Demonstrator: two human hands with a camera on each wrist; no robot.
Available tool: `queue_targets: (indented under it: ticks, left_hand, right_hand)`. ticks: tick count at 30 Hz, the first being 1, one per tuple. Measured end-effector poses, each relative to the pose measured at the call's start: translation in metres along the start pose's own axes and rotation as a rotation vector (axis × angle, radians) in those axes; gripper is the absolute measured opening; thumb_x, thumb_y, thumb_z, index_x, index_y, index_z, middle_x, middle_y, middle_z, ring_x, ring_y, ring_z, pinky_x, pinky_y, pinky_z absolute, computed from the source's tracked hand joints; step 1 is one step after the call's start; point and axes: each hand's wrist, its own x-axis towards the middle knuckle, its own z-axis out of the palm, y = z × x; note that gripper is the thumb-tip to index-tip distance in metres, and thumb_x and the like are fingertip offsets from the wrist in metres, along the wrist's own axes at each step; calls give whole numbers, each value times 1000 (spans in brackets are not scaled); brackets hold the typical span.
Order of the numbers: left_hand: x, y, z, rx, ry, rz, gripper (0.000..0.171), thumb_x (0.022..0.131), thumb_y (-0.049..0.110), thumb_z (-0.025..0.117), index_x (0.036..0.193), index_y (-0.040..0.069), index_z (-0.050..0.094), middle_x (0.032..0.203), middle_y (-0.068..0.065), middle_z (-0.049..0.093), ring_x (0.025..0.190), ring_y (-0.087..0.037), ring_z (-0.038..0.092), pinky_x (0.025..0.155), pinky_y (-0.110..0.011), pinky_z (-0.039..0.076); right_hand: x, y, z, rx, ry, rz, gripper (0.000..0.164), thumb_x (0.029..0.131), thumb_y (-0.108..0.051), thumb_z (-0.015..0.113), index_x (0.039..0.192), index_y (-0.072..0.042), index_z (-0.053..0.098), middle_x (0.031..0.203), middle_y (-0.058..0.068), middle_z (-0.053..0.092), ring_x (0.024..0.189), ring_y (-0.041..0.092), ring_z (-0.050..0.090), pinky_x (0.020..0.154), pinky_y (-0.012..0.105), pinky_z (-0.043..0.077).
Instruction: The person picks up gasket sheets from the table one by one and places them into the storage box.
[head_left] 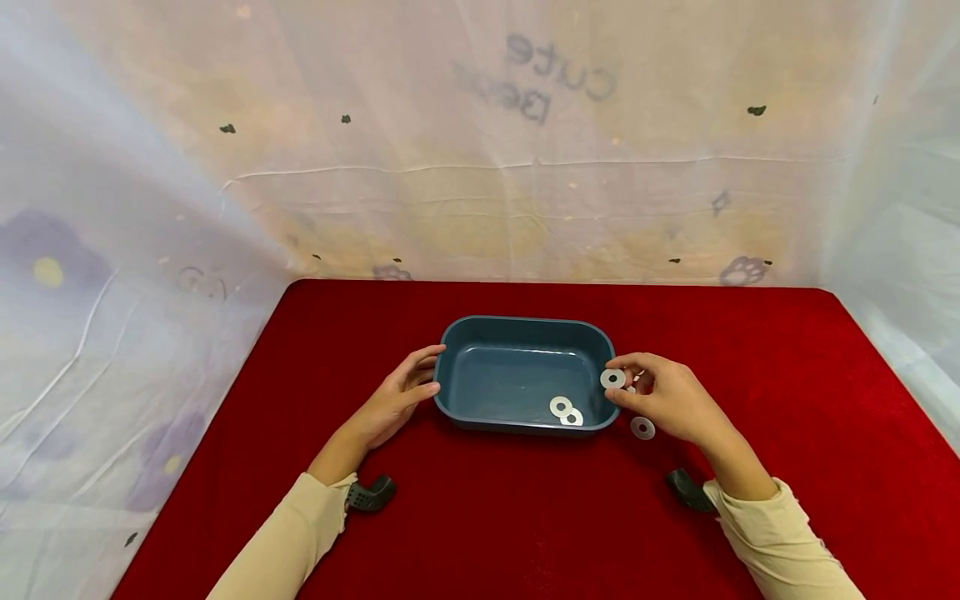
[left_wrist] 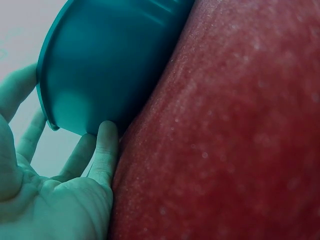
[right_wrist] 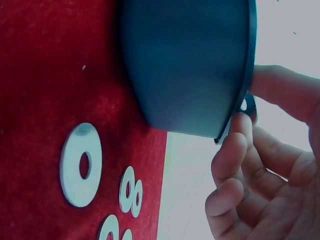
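Observation:
A blue-grey rectangular tub (head_left: 495, 429) stands on the red cloth, with two flat metal washers (head_left: 560, 407) overlapping in its near right corner. My left hand (head_left: 392, 404) touches the tub's left end; the left wrist view shows fairly straight fingers (left_wrist: 106, 150) against its outer wall. At the right rim, my right hand (head_left: 667, 396) pinches another washer (head_left: 612, 379) between thumb and fingertips. In the right wrist view that washer (right_wrist: 251, 111) is mostly hidden behind the rim and fingers. Beneath and beside the right hand, a loose washer (head_left: 642, 428) lies on the cloth.
Several more washers (right_wrist: 127, 190) lie on the cloth by the tub's right end, mostly hidden by my right hand in the head view. The red-covered table (head_left: 525, 517) meets a patterned fabric wall (head_left: 525, 217) at the back. Dark wrist devices (head_left: 372, 494) sit at both sleeves.

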Motion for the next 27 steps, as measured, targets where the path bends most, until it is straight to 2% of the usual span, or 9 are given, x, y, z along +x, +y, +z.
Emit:
queue_targets:
  ticks: [7,17,27]
  left_hand:
    - [0,1,1,1,1,-5,60,103,17,54,156,22,27,156,-14,28,142,-34,30,105,-22,40]
    - [0,1,2,6,8,-2,60,103,15,54,156,21,27,155,-14,29,141,-32,31,105,-23,40]
    - [1,0,1,12,5,2,60,103,14,53,156,21,27,155,-14,29,140,-32,31,104,-21,40]
  right_hand:
    - [0,2,2,2,6,6,36,88,-26,76,121,-14,70,84,0,59,70,14,54,56,24,43]
    - [1,1,0,-53,59,-22,37,88,-25,76,123,-13,70,81,-2,62,73,15,56,58,24,44]
    - [2,4,-1,15,-35,-14,40,92,-26,71,130,-13,66,82,-1,63,68,16,55,52,24,42]
